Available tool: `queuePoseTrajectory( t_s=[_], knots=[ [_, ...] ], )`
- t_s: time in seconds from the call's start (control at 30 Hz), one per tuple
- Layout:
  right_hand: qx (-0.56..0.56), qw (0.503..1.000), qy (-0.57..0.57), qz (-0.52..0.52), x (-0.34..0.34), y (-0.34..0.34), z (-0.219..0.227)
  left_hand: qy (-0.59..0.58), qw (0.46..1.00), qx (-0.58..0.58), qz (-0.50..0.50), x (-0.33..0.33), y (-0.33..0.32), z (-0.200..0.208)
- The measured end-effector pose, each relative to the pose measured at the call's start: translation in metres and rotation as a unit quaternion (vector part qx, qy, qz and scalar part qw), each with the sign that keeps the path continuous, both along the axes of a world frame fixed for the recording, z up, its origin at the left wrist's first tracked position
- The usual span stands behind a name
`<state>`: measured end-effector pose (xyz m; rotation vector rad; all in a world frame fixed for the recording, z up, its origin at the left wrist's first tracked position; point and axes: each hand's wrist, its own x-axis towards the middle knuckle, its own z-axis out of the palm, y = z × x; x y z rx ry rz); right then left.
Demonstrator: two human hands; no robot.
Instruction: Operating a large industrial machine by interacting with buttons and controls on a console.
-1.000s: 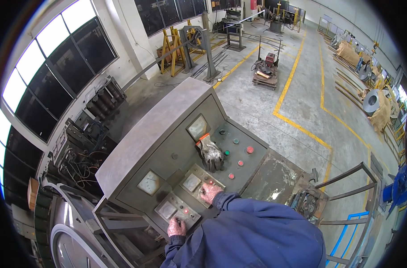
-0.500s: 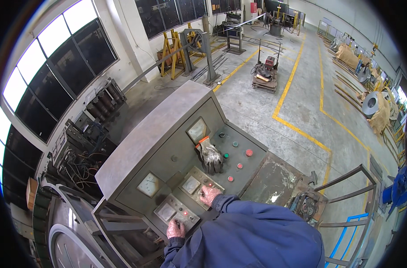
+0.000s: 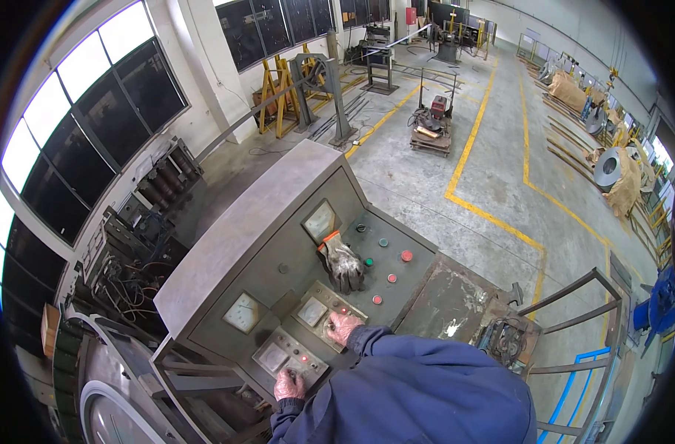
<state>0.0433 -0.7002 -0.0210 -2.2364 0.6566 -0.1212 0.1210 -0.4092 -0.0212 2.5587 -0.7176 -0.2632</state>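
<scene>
My left hand (image 3: pixel 289 385), in a clear thin glove, is closed with its fingertips at a small knob on the lower edge of the left meter box (image 3: pixel 272 357). A red light glows on that box beside it. My right hand (image 3: pixel 343 327), gloved alike, is pinched at a small knob on the right meter box (image 3: pixel 312 311). Fingers mostly cover both knobs. Above the right hand, a soiled grey work glove (image 3: pixel 343 266) with an orange cuff lies on the grey control console (image 3: pixel 237 222). Red push buttons (image 3: pixel 391 278) and green ones (image 3: pixel 368 262) sit to its right.
Two dial gauges, one at left (image 3: pixel 241 312), are set in the console's slanted face. A metal railing (image 3: pixel 574 296) stands to my right. Cables and machinery (image 3: pixel 123 266) lie left of the console. Beyond are a wheeled cart (image 3: pixel 431 127), yellow floor lines and metal coils (image 3: pixel 608 169).
The whole view has shifted slightly, so the console appears a little lower and further left. Both hands remain at the same meter boxes with little visible movement.
</scene>
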Motion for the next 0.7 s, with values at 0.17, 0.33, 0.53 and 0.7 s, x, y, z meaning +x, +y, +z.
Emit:
queuePoseTrajectory(
  t_s=[0.17, 0.33, 0.53, 0.7],
  knots=[
    [0.002, 1.000, 0.005, 0.001, 0.000, 0.001, -0.005, 0.009, 1.000, 0.005, 0.004, 0.001, 0.001, -0.002],
    [0.004, 1.000, 0.022, 0.006, 0.001, -0.001, -0.002, 0.009, 1.000, 0.003, 0.008, 0.001, 0.000, -0.002],
    [-0.004, 1.000, -0.005, 0.007, 0.002, 0.000, -0.011, -0.012, 1.000, -0.009, -0.004, 0.000, 0.000, 0.001],
    [-0.003, 1.000, -0.024, 0.000, 0.002, 0.001, -0.016, -0.008, 1.000, -0.006, 0.007, -0.002, -0.001, 0.003]
  ],
)
